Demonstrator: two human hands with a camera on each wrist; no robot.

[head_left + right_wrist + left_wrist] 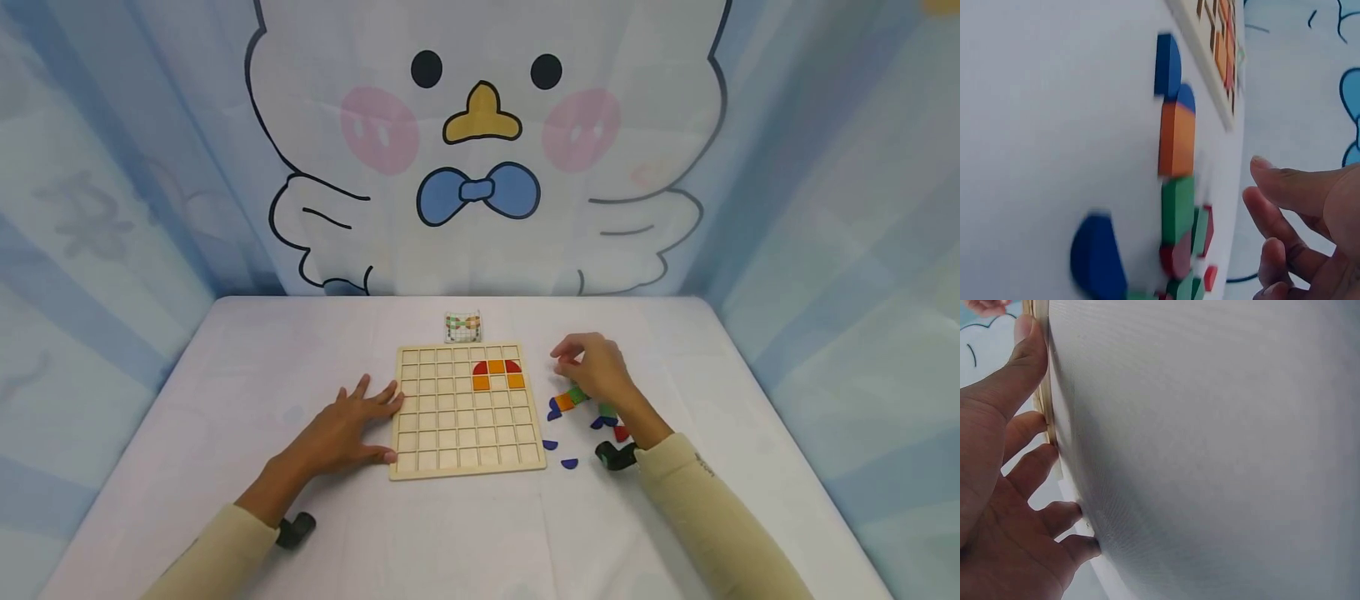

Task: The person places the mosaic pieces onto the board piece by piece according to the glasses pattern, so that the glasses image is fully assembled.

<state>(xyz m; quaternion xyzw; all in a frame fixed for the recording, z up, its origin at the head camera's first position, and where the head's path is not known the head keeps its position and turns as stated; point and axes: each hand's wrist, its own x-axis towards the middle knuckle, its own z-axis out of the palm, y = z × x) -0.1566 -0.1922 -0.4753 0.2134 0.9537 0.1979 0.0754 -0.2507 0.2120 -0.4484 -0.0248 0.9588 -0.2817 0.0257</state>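
Observation:
My left hand (pixel 348 429) spreads its fingers along the left edge of a wooden grid board (pixel 447 440); in the left wrist view its thumb (pixel 1030 353) touches the board's edge. Set in the upper right cells are orange squares (pixel 496 367) and red rounded pieces (pixel 513 367). My right hand (pixel 596 367) hovers right of the board, above loose blocks, with thumb and fingers bent and nothing between them. Below it lie an orange block (pixel 1177 140), a green block (pixel 1177 209) and blue half-round pieces (pixel 1094 256). The hand and sleeve partly hide the loose blocks in the head view.
A small pattern card (pixel 462 327) lies behind the board. Two blue half-rounds (pixel 569 463) sit near the board's lower right corner, and a red block (pixel 621 433) is by the right wrist. Black wrist cameras (pixel 296 530) hang under both sleeves. A cartoon-print curtain (pixel 480 250) stands behind the table.

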